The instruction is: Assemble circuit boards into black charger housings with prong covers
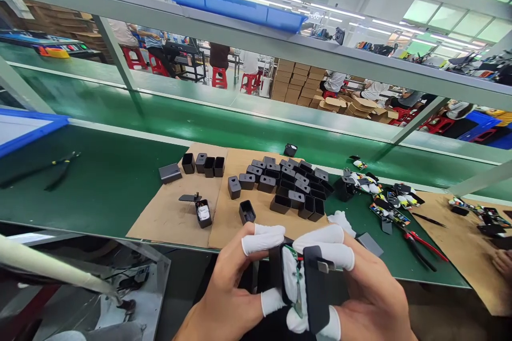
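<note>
My left hand [230, 282], with white finger covers on its fingertips, grips a black plastic housing [276, 272] above the table's front edge. My right hand [374, 290], with the same covers, pinches a black cover plate [314, 290] that carries a metal prong. Between housing and plate shows a green circuit board with white filler [295, 279], partly inside the housing. Just beyond my hands stands an open black case [247, 212]. To its left, another case [204, 214] holds white-coated parts, its lid tipped beside the opening.
Several black cases [296, 181] cluster on cardboard [160, 213]. Circuit assemblies [390, 210] lie at the right, near red-handled pliers [422, 249] and tweezers [429, 219]. More pliers [60, 168] lie left. Another person's hand [503, 262] shows at the right edge. A shelf beam [256, 37] crosses above.
</note>
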{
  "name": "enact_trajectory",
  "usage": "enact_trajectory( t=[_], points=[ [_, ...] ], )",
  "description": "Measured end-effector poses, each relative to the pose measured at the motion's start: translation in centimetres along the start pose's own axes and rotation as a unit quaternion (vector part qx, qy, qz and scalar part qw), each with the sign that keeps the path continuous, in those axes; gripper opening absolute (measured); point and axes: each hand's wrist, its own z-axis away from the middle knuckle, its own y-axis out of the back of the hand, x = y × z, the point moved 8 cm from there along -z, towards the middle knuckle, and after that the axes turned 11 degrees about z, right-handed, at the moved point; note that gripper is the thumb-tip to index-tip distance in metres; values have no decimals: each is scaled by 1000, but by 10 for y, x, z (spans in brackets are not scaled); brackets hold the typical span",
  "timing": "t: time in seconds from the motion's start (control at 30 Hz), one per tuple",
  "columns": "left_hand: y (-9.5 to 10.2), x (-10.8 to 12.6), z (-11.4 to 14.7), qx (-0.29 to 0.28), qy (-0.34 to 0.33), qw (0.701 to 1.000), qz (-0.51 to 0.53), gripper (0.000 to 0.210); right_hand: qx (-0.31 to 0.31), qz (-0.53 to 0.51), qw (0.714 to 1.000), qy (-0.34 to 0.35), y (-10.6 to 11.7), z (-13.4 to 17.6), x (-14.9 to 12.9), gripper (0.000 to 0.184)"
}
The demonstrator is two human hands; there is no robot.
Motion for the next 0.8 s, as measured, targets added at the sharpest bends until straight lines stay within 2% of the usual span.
enact_trajectory(
  t=[0.3,0.5,0.8],
  points=[
    [1,-1,0,5,7,1000,-11,71,-10,0,1000,-2,-1,0,1,52],
    [0,-5,1,-7,18,1000,22,76,-17,15,1000,-11,-2,0,2,48],
    [4,-10,5,0,31,999,-8,75,-16,13,1000,-12,-3,1,2,52]
  ],
)
